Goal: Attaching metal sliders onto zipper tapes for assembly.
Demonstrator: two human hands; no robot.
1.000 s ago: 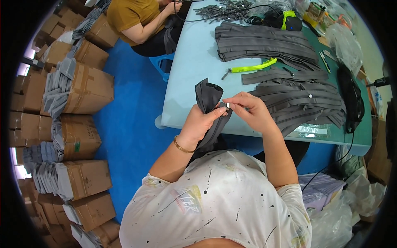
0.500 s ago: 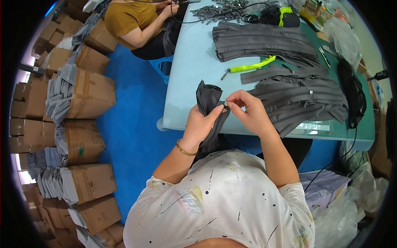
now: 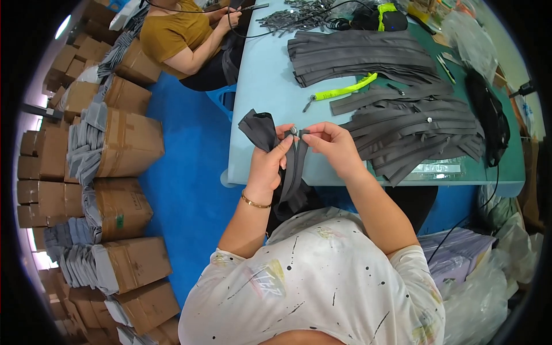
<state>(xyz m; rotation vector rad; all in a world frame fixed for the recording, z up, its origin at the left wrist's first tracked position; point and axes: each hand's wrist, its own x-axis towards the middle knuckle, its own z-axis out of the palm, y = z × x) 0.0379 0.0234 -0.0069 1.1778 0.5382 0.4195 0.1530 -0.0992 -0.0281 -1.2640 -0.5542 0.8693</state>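
My left hand [image 3: 266, 168] is closed round a folded dark grey zipper [image 3: 294, 167], its fabric fanning up past the fingers and hanging down over the table's front edge. A small metallic slider [image 3: 294, 130] shows at the top of the zipper, by my left thumb and fingertips. My right hand [image 3: 338, 148] pinches the tape end just right of the slider. Beside that hand lies a spread pile of dark grey zipper strips [image 3: 414, 129], with a small round silvery piece [image 3: 429, 120] on top. A neon yellow strip [image 3: 345, 87] with a dark pull lies beyond my hands.
A stack of grey strips [image 3: 359, 52] lies farther back on the pale table [image 3: 259, 80], near a heap of small dark parts [image 3: 299, 17]. A co-worker [image 3: 178, 40] sits at the far left. Cardboard boxes [image 3: 131, 141] line the left side; a black cable [image 3: 468, 221] hangs at right.
The zipper's end has been turned and spread, so the slider and tape now show between my hands. My left hand has tilted the folded fabric leftward. The view has shifted slightly.
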